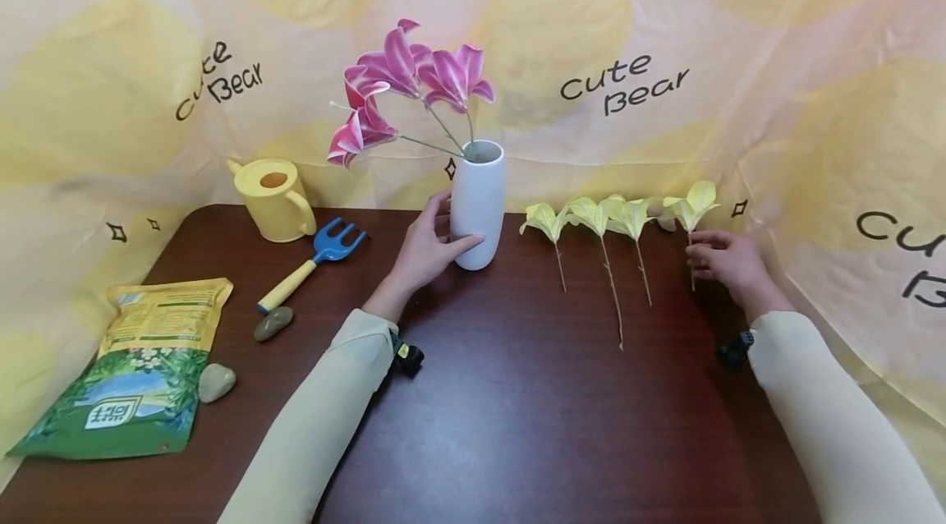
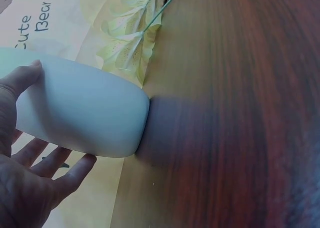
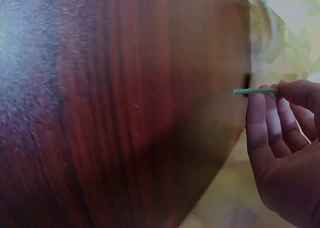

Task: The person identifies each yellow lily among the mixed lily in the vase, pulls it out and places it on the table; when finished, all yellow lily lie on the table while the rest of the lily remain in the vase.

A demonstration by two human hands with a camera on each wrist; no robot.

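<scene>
Near the back of the table stands a white vase [image 1: 477, 212] with several pink lilies [image 1: 395, 68] leaning out to the left. My left hand [image 1: 429, 249] holds the vase low on its left side, thumb across the front and fingers curling behind, as the left wrist view of the vase [image 2: 85, 107] shows. At the right, my right hand [image 1: 727, 265] pinches the thin stem of a yellow lily [image 1: 693, 205] between thumb and fingers. The green stem end [image 3: 250, 91] sticks out past the fingertips in the right wrist view. Between the hands lie several other yellow lilies [image 1: 590, 214].
To the left are a yellow watering can [image 1: 269, 204], a blue hand fork [image 1: 336, 243] with a yellow handle, two stones [image 1: 217, 383] and a green-and-yellow bag [image 1: 140, 376]. A printed cloth [image 1: 547, 31] hangs behind the dark wooden table [image 1: 502, 425] and along its sides.
</scene>
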